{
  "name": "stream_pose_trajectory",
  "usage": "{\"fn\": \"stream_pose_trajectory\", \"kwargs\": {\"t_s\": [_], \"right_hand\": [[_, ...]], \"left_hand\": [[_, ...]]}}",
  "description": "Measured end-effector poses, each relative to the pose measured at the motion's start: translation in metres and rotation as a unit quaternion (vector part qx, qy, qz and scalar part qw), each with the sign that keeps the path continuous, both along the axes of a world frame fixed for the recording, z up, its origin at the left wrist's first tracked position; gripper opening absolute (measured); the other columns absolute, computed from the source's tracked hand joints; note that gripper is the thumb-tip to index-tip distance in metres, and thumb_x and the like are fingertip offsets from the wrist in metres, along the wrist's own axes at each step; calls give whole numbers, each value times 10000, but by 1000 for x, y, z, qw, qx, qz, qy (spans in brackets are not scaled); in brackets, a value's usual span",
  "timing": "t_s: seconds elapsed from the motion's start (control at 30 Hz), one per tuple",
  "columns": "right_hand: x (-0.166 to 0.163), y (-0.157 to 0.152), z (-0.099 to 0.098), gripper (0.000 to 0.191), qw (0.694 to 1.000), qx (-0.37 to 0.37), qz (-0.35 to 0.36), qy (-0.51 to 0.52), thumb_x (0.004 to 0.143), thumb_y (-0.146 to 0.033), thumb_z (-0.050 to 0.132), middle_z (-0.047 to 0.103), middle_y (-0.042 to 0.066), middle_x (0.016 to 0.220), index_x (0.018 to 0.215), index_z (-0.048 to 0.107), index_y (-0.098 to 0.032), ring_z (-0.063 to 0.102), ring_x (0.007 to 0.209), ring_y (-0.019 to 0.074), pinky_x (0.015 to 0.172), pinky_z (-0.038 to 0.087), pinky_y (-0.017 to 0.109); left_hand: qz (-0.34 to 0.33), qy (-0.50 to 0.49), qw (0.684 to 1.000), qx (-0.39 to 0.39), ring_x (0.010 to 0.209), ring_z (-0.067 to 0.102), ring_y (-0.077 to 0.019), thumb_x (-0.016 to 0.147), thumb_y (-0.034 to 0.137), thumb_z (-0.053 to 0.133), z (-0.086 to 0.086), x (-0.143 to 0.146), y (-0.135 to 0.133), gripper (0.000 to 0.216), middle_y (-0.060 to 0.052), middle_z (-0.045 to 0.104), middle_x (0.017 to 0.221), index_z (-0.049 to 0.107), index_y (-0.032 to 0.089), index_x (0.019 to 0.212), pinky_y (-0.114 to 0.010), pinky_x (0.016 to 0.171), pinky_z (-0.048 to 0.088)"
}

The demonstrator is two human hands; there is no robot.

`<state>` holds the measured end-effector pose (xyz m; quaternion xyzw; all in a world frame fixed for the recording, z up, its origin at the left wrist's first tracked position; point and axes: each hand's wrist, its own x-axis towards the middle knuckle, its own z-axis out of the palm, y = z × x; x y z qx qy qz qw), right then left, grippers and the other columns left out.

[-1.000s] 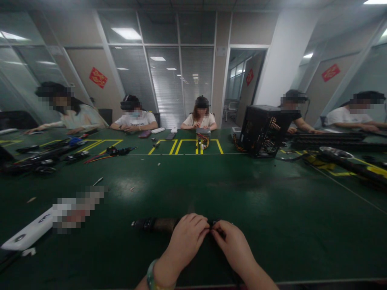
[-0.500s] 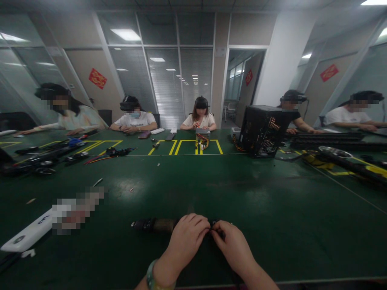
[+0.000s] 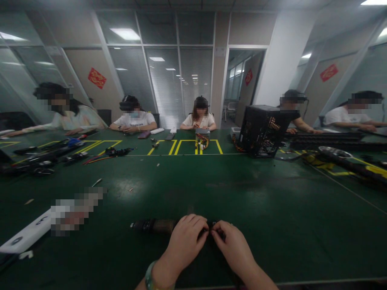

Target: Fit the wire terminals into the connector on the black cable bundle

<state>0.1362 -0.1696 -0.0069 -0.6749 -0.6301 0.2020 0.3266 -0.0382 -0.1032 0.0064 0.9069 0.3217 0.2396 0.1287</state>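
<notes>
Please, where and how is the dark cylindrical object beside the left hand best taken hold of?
Probably around the brownish section of the dark cylindrical object, from above, with the left hand. The object lies on the green table, its length running left to right, and this section looks more even than the narrower, stepped left end. The part behind the left hand is hidden.

Cylinder (image 3: 155, 225) seemingly lies beneath hands (image 3: 186, 238).

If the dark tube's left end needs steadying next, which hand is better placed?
Probably the left hand: it covers part of the dark tube and is nearer that end. The right hand sits farther along, with the left between it and that end.
</notes>
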Motion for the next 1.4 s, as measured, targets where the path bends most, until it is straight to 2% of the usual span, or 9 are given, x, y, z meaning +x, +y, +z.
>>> {"fn": "stream_pose_trajectory", "kwargs": {"t_s": [0.43, 1.07, 1.4], "right_hand": [[-2, 1, 2, 121, 1000, -13, 0, -10, 884, -213, 518, 661, -11, 822, 837, 626, -235, 601, 760, 175, 683, 394, 261], [-2, 0, 1, 123, 1000, 0, 1, -17, 886, -192, 526, 661, -23, 820, 830, 626, -236, 603, 762, 165, 708, 393, 257], [-4, -1, 10, 98, 999, -16, 6, -33, 862, -203, 548, 658, -24, 795, 829, 634, -235, 601, 728, 161, 712, 393, 266]], "left_hand": [[-10, 21, 1000, 6, 968, 563, -198, 916, 214, 570, -2, -1, 3, 106, -9, 643, 1031, 603, 248, 1011, -342, 852, 412], [-11, 21, 1000, 10, 982, 554, -188, 917, 188, 556, 0, -1, 2, 84, 3, 641, 1037, 615, 244, 938, -347, 873, 406], [-9, 17, 1000, 13, 960, 565, -191, 925, 190, 532, 2, 0, 1, 93, -11, 646, 1012, 611, 235, 942, -343, 855, 415]]}}
